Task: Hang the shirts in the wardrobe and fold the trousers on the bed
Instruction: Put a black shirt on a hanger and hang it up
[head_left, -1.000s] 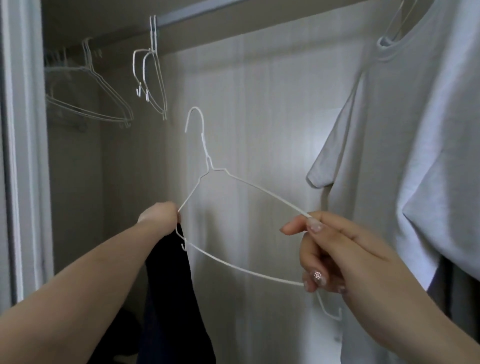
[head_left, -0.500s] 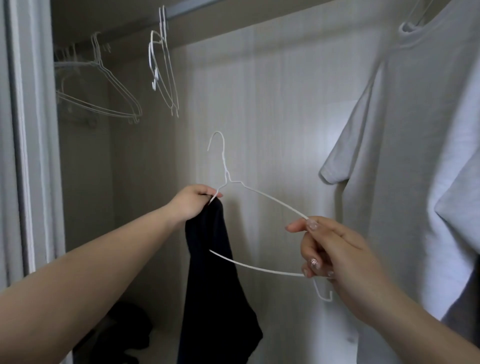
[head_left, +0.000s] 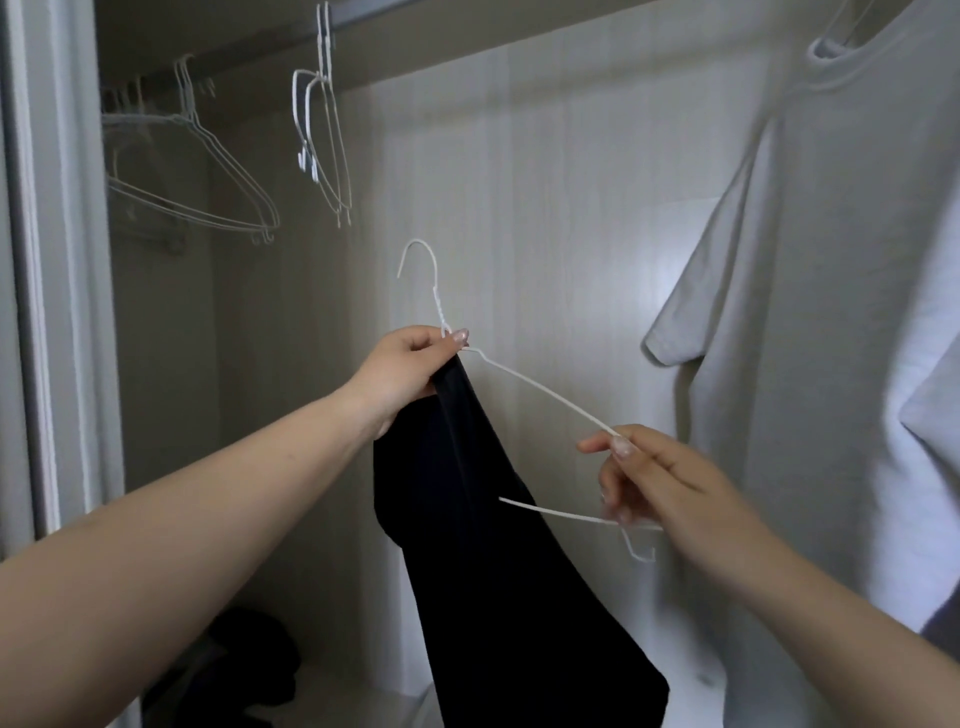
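Your left hand (head_left: 410, 371) grips black garment (head_left: 498, 545) and wire hanger (head_left: 540, 397) neck; right hand (head_left: 654, 483) pinches its right shoulder; garment hides left shoulder

Left hand (head_left: 402, 371) gripping dark garment (head_left: 498, 545), right hand (head_left: 649, 483) pinching wire hanger (head_left: 540, 395)

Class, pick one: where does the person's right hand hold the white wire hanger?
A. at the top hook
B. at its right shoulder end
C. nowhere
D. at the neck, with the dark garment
B: the right hand pinches the white wire hanger at its right shoulder end, while the left hand grips the neck together with the dark garment.
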